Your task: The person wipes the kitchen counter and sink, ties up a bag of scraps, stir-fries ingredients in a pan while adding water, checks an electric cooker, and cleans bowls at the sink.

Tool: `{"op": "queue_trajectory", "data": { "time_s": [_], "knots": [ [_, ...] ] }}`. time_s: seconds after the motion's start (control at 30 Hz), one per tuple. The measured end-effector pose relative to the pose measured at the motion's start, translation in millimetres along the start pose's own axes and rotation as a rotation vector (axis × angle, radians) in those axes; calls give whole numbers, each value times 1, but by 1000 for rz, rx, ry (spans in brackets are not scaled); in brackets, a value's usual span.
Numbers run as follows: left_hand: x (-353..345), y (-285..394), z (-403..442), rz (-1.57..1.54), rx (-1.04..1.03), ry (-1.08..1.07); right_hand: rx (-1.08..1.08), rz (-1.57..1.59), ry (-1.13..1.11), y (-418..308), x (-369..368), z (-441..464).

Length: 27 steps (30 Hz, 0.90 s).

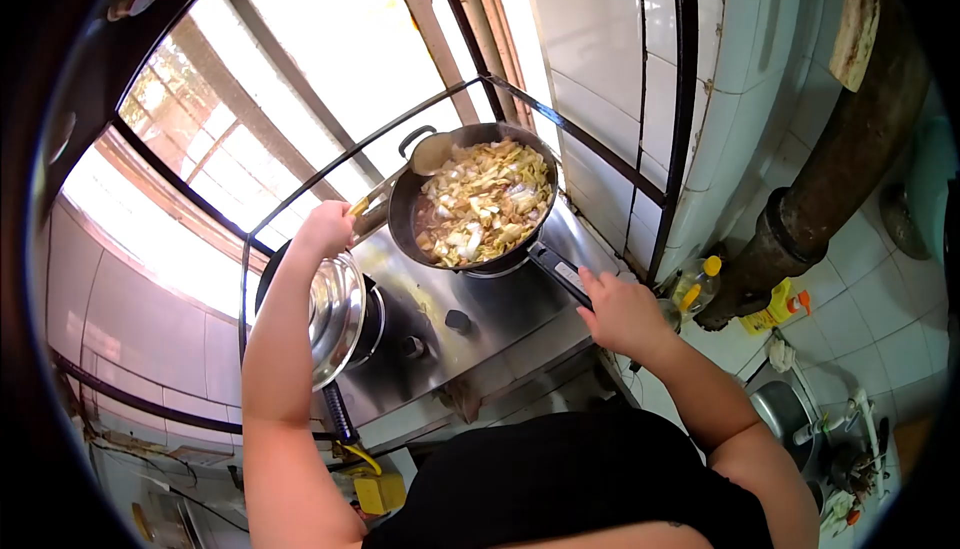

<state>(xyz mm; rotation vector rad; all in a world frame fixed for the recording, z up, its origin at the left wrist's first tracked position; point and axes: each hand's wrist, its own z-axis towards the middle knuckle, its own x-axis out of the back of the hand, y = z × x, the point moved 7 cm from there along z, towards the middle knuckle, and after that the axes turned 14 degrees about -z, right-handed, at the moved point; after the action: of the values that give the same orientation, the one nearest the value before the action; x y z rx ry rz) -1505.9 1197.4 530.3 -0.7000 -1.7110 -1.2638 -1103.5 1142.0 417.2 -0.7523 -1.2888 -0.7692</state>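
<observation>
A dark wok (397,211) full of chopped cabbage (485,199), pale and lightly browned, sits on the right burner of the steel gas stove (520,309). My left hand (327,229) is closed around the handle of a cooking spatula. The broad head of the spatula (432,154) rests at the far left side of the wok, by the cabbage. On the near right, my right hand (625,314) grips the end of the wok's long black handle (560,273); some of its fingers are hidden underneath.
A second pan with a shiny metal lid (335,314) stands on the left burner, its black handle (340,412) pointing toward me. A dark metal rail (590,139) runs behind the stove. An oil bottle (697,284), a brown pipe (790,229) and a sink (785,414) are at right.
</observation>
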Motion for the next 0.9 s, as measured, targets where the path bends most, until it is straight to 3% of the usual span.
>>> {"op": "queue_trajectory", "data": {
  "time_s": [0.1, 0.2, 0.3, 0.4, 0.7, 0.9],
  "knots": [
    [-7, 14, 25, -70, 103, -113, 3, 1, 9, -1, 4, 0],
    [-16, 58, 15, -13, -114, -168, 1, 4, 19, -2, 6, 0],
    [-24, 73, -10, 224, -478, -22, -15, -13, 0, -6, 9, 1],
    [-22, 78, -59, 432, -511, 11, -34, -22, -23, -10, 10, 2],
    [-14, 17, -147, 425, -455, 71, -39, -11, -5, -20, 6, -1],
    [27, 38, -188, 412, -380, 123, -22, -19, -32, -28, 10, -4]
  ]
}}
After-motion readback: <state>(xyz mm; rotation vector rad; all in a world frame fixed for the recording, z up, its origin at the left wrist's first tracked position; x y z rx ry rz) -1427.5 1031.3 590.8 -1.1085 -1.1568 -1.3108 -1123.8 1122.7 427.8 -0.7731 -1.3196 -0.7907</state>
